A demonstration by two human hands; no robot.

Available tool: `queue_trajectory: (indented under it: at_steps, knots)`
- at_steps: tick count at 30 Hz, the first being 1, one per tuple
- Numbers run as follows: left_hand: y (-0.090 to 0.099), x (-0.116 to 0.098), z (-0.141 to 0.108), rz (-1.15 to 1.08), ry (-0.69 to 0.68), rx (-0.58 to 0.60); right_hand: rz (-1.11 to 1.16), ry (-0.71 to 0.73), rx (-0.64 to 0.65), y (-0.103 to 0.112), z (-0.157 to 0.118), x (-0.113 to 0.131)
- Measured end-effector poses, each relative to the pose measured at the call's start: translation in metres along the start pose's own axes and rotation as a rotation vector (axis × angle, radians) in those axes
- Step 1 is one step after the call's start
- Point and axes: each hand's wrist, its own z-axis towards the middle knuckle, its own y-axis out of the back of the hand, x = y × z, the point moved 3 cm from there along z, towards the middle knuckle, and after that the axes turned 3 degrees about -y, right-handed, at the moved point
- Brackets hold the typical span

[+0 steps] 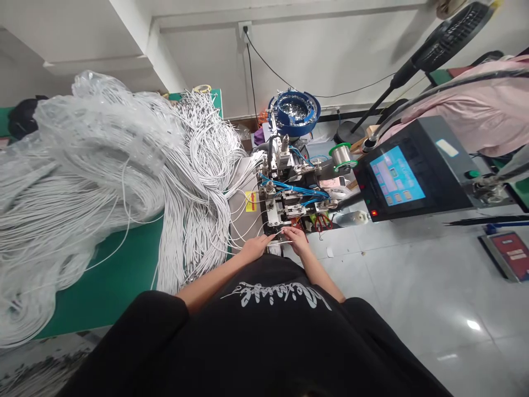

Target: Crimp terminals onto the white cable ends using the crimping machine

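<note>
My left hand (pixel 257 246) is closed on a thin white cable (pixel 283 242) at the front edge of the machine (pixel 275 215). Just to its right, my right hand (pixel 296 240) pinches the cable close to its end, with thumb and fingers together. The cable's tip is too small to make out. Both hands are in front of the machine's metal fixtures and blue air tubes (pixel 295 190). More white cables run from the large bundle (pixel 206 165) on the left across the grey plate (pixel 249 223) toward my left hand.
A green table (pixel 111 275) carries the cable heap and plastic wrapping (pixel 99 121). Behind the machine stands a blue feeder bowl (pixel 294 113) of small metal parts. A wire spool (pixel 342 156), a touchscreen box (pixel 397 175) and a black fan (pixel 450 38) are at the right.
</note>
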Motion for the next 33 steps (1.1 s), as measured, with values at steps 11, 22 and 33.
queue_trajectory:
  at_steps: [11, 22, 33]
  knots:
    - [-0.002, 0.004, 0.006, 0.077, 0.064, -0.024, -0.768, 0.294, -0.103, 0.007, 0.003, 0.000]
    - [-0.004, 0.006, 0.009, 0.129, 0.031, -0.060, -1.128, 0.469, -0.013, 0.003, 0.011, -0.002]
    - [-0.014, 0.009, 0.011, 0.185, 0.019, 0.001, -0.938, 0.389, 0.035, 0.004, 0.017, -0.005]
